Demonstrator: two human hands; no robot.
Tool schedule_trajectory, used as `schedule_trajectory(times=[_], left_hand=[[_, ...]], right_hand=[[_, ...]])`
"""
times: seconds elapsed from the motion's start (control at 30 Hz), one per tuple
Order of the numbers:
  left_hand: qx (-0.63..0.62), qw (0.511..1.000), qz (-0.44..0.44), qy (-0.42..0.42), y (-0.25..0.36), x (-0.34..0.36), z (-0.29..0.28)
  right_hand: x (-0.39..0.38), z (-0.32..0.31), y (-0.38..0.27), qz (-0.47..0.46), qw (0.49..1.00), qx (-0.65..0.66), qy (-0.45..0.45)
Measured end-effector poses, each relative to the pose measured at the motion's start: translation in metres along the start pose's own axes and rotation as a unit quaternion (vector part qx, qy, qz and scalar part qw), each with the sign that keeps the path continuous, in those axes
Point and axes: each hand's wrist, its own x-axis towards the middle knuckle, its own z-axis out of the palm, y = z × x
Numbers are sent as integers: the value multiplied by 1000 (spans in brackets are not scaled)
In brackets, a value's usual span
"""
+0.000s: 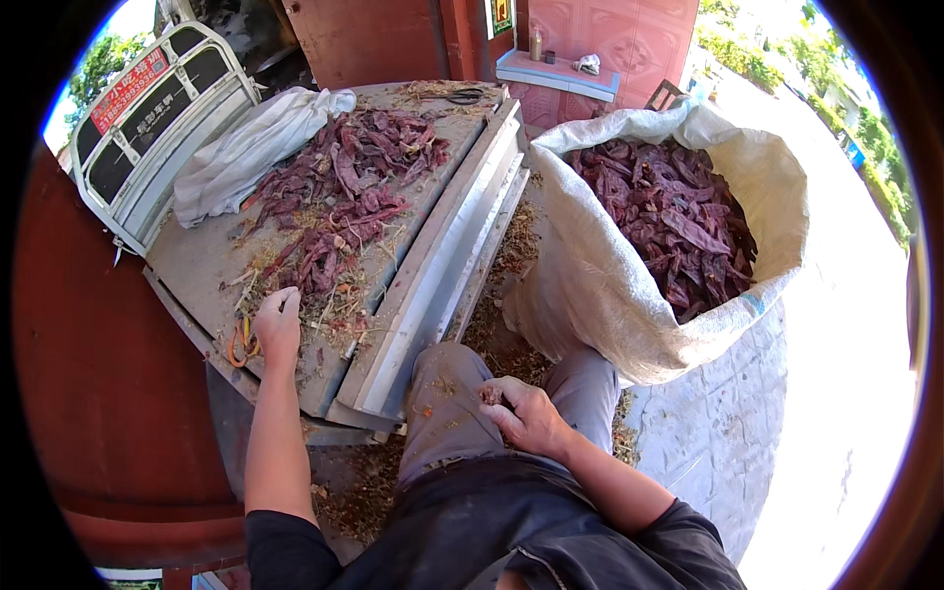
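Through the head view I see the left hand (280, 313) out over the near end of a flat grey vehicle bed (192, 258), its fingers drawn together at the lower edge of a pile of dried dark-red peppers (349, 162). From this angle I can't tell whether anything sits between those fingertips. Just beside that hand, toward the bed's outer edge, I make out a pair of orange loops (234, 350). Pale stem scraps (324, 313) lie scattered around the near end of the pile.

The right hand (531, 418) is over the person's grey trousers (444, 401), its fingers curled narrow around a small dark-red piece (490, 393) that pokes out past the thumb. More crumbs cling to the trouser leg on the left.

The peppers lie in a loose heap along the middle of the bed, with a crumpled white sack (236, 157) against their left side. Behind the sack I see a white-framed rack (138, 110) at the bed's left end. To the right, apart from the bed, a large pale woven sack (600, 261) stands wide-mouthed on the ground, bearing more dried peppers (678, 226) well below its far rim. Beyond, a pink ledge (556, 75) holds a small bottle (536, 44) and a crumpled white object (587, 64).
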Motion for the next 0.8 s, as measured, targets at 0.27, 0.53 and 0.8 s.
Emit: schedule_trajectory(times=[0.27,0.53,0.8], left_hand=[[-76,996,-35,40,32,-36,-60],[-224,969,-101,0,28,-58,-84],[-241,949,-44,-200,97,-126,-55]], right_hand=[[1,15,17,106,994,8,-7],[9,25,3,168,984,6,-61],[29,15,-42,-99,995,-26,-3]])
